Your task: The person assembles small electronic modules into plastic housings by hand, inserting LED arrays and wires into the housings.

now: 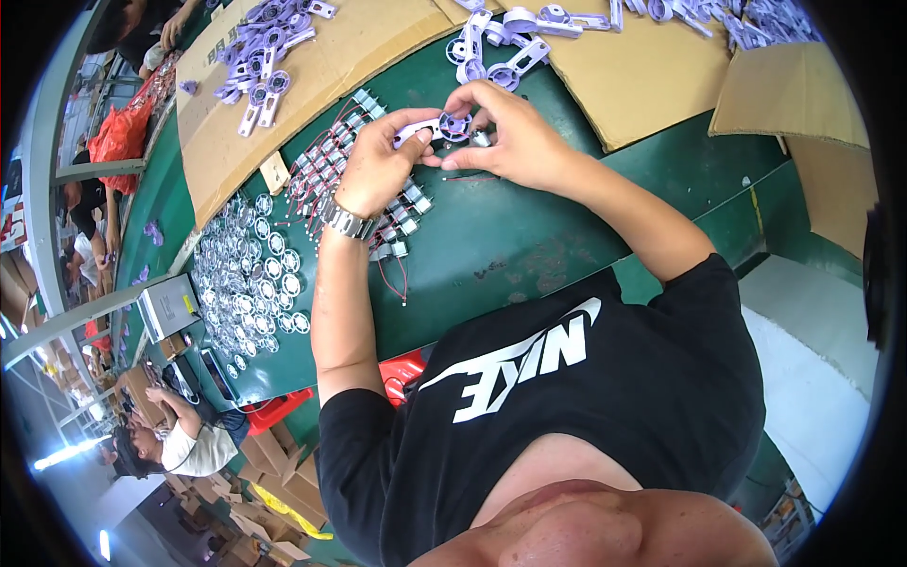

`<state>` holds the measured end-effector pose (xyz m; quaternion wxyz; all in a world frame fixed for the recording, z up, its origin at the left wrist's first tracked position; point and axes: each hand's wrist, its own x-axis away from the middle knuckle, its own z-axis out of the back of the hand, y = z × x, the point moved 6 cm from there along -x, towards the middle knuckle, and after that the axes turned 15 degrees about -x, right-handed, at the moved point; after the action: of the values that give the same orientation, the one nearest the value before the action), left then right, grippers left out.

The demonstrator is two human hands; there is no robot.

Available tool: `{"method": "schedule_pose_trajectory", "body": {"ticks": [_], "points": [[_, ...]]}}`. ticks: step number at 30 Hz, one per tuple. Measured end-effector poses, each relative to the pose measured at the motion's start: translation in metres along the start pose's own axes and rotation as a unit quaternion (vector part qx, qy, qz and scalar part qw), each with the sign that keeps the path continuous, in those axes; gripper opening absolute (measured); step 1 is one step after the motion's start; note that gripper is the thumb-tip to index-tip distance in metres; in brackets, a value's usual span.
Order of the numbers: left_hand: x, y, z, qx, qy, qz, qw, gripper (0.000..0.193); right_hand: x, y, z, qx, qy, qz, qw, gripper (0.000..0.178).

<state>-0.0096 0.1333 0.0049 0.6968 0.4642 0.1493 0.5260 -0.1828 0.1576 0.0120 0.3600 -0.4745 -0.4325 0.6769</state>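
Note:
Above the green table, my left hand (375, 163), with a metal watch on its wrist, pinches the handle of a lavender plastic housing (455, 117) that has a round open end. Close against that round end, my right hand (518, 134) has its fingers curled around a small silver motor (481, 139). A thin red wire trails below the right fingers. Whether the motor touches the housing I cannot tell. Rows of similar small motors (412, 196) with red wires lie beside and under my left wrist.
Many round silver-and-white discs (248, 274) cover the table's left part. Lavender housings (260, 57) are heaped on cardboard (326, 61) at the far left, with more at the far right. A cardboard box (784, 94) stands at right. Other people work along the left side.

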Motion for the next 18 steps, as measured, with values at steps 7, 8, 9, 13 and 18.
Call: {"method": "schedule_pose_trajectory", "body": {"ticks": [7, 8, 9, 13, 18], "points": [[-0.001, -0.004, 0.004, 0.097, 0.073, 0.007, 0.993, 0.025, -0.002, 0.021, 0.008, -0.271, -0.036, -0.186, 0.944, 0.035], [0.0, -0.003, 0.002, 0.098, 0.074, 0.006, 0.992, 0.025, -0.001, 0.025, 0.012, -0.216, 0.0, -0.163, 0.963, 0.033], [0.0, -0.001, 0.001, 0.08, 0.091, -0.001, 0.993, 0.024, -0.001, 0.026, 0.017, -0.16, 0.037, -0.139, 0.977, 0.031], [0.006, 0.004, -0.001, 0.043, 0.136, -0.004, 0.99, 0.022, -0.002, 0.012, 0.011, -0.037, 0.041, -0.201, 0.978, 0.025], [0.007, 0.01, 0.003, -0.018, 0.198, -0.037, 0.979, 0.019, -0.002, 0.005, 0.004, -0.055, 0.018, -0.045, 0.997, 0.026]]}}
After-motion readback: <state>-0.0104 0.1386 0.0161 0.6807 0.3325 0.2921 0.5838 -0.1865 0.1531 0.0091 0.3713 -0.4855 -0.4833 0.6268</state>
